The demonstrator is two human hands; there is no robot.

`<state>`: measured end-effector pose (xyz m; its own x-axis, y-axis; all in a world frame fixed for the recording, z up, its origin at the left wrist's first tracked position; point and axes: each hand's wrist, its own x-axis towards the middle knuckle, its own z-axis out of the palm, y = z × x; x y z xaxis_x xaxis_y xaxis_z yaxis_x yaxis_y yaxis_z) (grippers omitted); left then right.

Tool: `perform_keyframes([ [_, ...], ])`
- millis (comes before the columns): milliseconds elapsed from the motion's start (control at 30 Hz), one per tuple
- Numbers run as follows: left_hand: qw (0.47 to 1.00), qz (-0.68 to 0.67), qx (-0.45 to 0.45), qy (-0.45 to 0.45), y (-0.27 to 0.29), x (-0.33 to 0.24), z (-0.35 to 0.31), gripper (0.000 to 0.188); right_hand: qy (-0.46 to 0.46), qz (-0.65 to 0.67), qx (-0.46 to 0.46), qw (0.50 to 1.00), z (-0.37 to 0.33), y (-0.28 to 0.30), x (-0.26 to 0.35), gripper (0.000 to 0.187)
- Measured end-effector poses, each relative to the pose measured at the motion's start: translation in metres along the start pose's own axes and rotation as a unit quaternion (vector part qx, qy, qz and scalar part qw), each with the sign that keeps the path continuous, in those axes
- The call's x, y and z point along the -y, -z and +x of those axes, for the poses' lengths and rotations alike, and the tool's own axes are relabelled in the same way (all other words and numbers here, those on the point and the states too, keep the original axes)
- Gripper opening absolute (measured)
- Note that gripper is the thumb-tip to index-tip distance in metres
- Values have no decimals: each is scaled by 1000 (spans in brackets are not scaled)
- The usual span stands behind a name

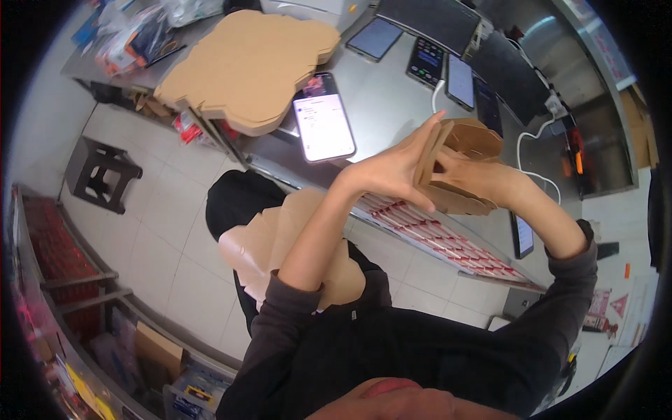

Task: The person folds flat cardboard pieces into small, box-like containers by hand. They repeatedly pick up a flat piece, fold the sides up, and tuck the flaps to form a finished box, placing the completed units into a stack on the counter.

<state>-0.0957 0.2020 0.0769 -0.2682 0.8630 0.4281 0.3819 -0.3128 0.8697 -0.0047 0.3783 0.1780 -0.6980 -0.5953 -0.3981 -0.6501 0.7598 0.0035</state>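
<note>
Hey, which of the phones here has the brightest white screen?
The leftmost phone, next to the stack of flat cardboard. Its screen is mostly glaring white below a darker top; the others look dimmer, bluish or dark.

I hold one brown cardboard box [458,199], partly folded and tilted, its curved flaps standing open, near the tabletop [386,82].

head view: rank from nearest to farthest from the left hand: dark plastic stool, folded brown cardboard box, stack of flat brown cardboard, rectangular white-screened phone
From the left hand:
1. Folded brown cardboard box: touching its fingers.
2. Rectangular white-screened phone: to its left.
3. Stack of flat brown cardboard: farther left, beyond the phone.
4. Dark plastic stool: far left, on the floor.
</note>
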Motion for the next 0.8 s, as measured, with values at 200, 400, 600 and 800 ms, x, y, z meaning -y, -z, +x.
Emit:
perform_keyframes([
  [200,933,250,-256,-33,-7,-54,-47,107,-4,-26,31,999,5,-5,-6,62],
  [400,849,304,-413,129,22,-73,-152,44,-77,120,-107,984,10,18,-39,52],
  [600,748,525,-266,307,-14,-18,-250,53,-156,29,-646,747,22,49,42,26],
  [800,761,496,-274,315,-32,-15,-260,63,-165,155,-542,809,107,-8,97,26],
])
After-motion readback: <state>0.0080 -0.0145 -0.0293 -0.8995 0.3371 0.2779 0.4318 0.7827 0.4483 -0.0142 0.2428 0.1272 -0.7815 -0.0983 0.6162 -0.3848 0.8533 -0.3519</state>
